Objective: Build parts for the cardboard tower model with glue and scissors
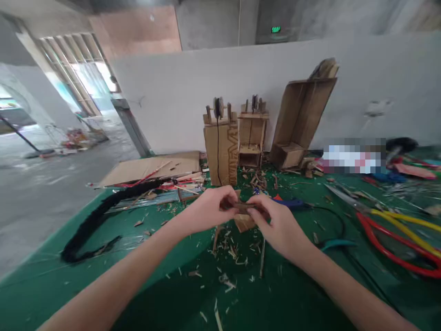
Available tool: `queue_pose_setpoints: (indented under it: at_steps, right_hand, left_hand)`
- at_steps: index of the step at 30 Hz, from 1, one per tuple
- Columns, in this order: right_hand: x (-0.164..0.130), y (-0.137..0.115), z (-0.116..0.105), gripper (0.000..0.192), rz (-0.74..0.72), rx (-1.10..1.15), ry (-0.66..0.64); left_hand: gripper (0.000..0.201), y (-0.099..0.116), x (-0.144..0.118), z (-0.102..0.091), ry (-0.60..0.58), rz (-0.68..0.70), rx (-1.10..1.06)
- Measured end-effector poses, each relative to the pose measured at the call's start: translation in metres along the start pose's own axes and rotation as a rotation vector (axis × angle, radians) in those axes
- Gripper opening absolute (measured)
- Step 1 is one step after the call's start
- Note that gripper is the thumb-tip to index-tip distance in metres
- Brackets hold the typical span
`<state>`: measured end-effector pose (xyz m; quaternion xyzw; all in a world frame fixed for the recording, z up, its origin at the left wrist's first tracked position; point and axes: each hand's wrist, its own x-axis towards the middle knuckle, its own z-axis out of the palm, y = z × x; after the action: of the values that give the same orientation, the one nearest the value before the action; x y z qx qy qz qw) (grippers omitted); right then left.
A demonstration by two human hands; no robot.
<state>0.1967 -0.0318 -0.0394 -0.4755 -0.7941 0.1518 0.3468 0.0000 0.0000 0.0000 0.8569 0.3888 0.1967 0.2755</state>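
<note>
Between the fingertips of my left hand [220, 205] and my right hand [274, 223] is a small strip of brown cardboard [243, 207], pinched at both ends. The fingers partly cover it. Just under it a larger cardboard scrap [244, 222] shows; whether it is joined to the strip I cannot tell. Beyond my hands stands an upright cardboard box [220, 151] with a reel [218, 108] and a black cord on top. A blue-handled tool [292, 202] lies right behind my right hand.
Green table [165, 294] littered with wood and cardboard bits. Red-handled scissors [389, 248] and a yellow-handled tool [413, 227] lie right. At left are a fuzzy black strip [82, 234] and flat cardboard [155, 168]. More cardboard structures [299, 110] stand against the white wall [165, 101].
</note>
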Motion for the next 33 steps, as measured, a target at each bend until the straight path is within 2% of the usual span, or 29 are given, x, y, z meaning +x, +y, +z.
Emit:
queue_pose_setpoints:
  at_steps: [4, 8, 12, 15, 18, 23, 25, 27, 30, 33]
  right_hand:
    - [0.001, -0.001, -0.001, 0.018, -0.079, -0.174, -0.080]
    - [-0.001, -0.004, -0.006, 0.016, -0.133, -0.412, -0.249]
    - [-0.003, -0.007, -0.005, 0.015, -0.147, -0.483, -0.314]
    - [-0.005, -0.009, 0.001, 0.015, -0.074, -0.325, -0.304]
    - [-0.008, -0.010, 0.005, 0.025, 0.010, -0.073, -0.313]
    - [-0.010, -0.017, 0.004, 0.029, -0.024, 0.115, -0.386]
    - [-0.009, -0.017, 0.003, 0.025, -0.041, 0.148, -0.364]
    - [-0.007, -0.014, 0.002, 0.024, -0.066, 0.110, -0.267]
    - [-0.004, -0.006, 0.000, 0.026, -0.166, -0.142, -0.111]
    - [-0.003, -0.001, -0.002, 0.028, -0.264, -0.345, -0.087]
  left_hand:
    - [0.011, 0.002, -0.002, 0.007, -0.035, -0.001, 0.173]
    - [0.013, 0.002, -0.003, 0.013, -0.143, 0.026, 0.316]
    - [0.014, -0.001, -0.004, 0.008, -0.152, 0.023, 0.354]
    - [0.007, -0.005, -0.006, -0.004, -0.126, 0.003, 0.362]
    - [0.004, -0.012, -0.008, -0.018, -0.148, -0.028, 0.348]
    - [0.021, -0.017, -0.007, -0.026, -0.149, -0.035, 0.291]
    - [0.022, -0.018, -0.006, -0.025, -0.169, -0.026, 0.264]
    - [0.021, -0.019, -0.005, -0.026, -0.176, -0.033, 0.232]
    - [0.024, -0.021, -0.005, -0.030, -0.136, -0.064, 0.185]
    - [0.020, -0.019, -0.006, -0.033, -0.162, -0.077, 0.140]
